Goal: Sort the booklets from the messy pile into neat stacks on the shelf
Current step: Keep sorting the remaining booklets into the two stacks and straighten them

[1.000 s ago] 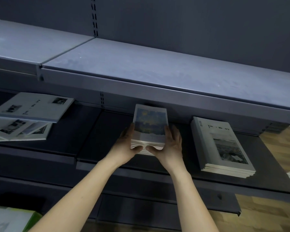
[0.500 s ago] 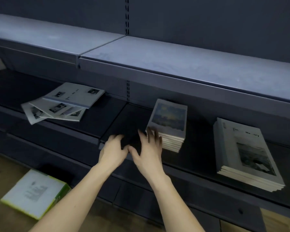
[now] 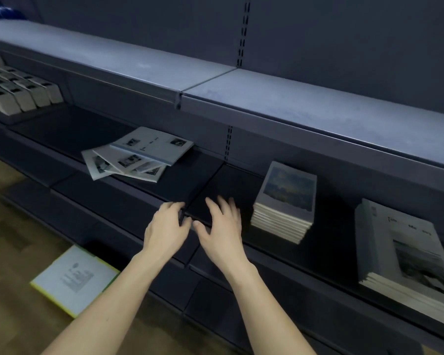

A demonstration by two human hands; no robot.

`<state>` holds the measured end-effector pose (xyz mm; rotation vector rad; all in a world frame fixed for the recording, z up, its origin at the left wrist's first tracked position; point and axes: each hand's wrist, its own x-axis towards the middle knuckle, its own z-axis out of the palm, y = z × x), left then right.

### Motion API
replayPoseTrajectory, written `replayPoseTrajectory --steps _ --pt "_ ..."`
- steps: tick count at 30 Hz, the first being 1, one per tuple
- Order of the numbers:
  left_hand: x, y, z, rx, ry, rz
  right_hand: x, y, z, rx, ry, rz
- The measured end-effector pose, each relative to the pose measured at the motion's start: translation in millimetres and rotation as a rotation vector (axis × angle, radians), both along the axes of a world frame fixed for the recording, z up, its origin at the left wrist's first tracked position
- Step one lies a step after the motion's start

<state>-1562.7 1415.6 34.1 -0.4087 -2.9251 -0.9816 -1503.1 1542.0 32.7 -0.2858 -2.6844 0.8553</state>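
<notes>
A messy pile of white booklets with small photos lies fanned out on the dark middle shelf, left of centre. A neat stack of blue-picture booklets stands to the right of my hands. Farther right lies a second neat stack of larger white booklets. My left hand and my right hand hover side by side over the shelf's front edge, fingers loosely spread and holding nothing. Both sit between the messy pile and the blue stack.
A grey upper shelf overhangs the middle one. A row of white boxed items stands at the far left. A white and yellow box lies on the wooden floor below. Lower dark shelves jut out beneath my arms.
Both hands let go of the blue-picture stack and drew away to its left. My view swung left, bringing the messy pile and the floor box into sight.
</notes>
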Motion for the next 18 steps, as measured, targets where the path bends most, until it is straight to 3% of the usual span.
replayPoseTrajectory --steps 18 --pt "-85 -189 2 0.028 0.039 -0.024 -75 -191 4 -0.15 -0.037 0.001"
